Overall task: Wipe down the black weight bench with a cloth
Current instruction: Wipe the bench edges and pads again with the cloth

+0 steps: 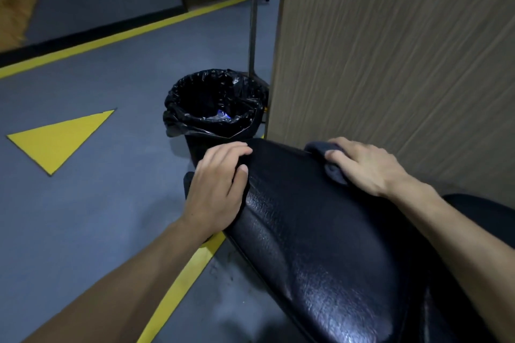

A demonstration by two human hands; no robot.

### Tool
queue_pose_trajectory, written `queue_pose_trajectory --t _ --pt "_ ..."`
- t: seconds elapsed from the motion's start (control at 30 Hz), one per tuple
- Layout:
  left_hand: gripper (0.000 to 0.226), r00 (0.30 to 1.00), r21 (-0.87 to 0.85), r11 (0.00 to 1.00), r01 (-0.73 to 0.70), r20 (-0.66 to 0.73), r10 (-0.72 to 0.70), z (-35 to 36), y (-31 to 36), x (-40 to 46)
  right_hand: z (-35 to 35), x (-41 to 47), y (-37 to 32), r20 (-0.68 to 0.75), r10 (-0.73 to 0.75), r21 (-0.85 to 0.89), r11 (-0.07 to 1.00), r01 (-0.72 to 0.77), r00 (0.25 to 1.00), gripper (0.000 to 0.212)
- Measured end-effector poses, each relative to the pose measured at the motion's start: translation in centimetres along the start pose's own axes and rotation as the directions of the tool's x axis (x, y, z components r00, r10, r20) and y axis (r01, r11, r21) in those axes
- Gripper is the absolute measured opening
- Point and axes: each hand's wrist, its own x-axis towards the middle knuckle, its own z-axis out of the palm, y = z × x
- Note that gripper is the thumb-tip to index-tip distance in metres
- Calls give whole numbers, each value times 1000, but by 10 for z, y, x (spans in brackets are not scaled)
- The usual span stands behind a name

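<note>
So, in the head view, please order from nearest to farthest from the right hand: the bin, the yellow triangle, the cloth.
From the right hand:
1. Cloth, under its fingers.
2. Bin, left, beyond the bench end.
3. Yellow triangle, far left on the floor.

Cloth [333, 164] mostly under right hand [365, 167]; bench [320, 245] cut off at frame's lower-right edge.
</note>
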Motion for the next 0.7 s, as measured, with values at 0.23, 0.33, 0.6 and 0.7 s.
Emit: queue_pose_trajectory --t 0.23,0.33,0.6,0.7 --pt "34 987 -262 955 141 -45 -157 -4 -8 3 15 72 -96 180 -19 100 995 1 984 65" --pt "29 883 -487 806 335 -136 -450 -6 -18 -9 23 87 -136 161 -104 121 989 85 981 56" --pt "28 723 -642 605 472 -110 -682 -44 -22 -29 33 15 -180 -41 -548 4 836 549 835 52" --pt "32 766 -629 639 442 -105 -634 -59 -17 -27 43 -66 -164 7 -720 92 692 716 694 52"
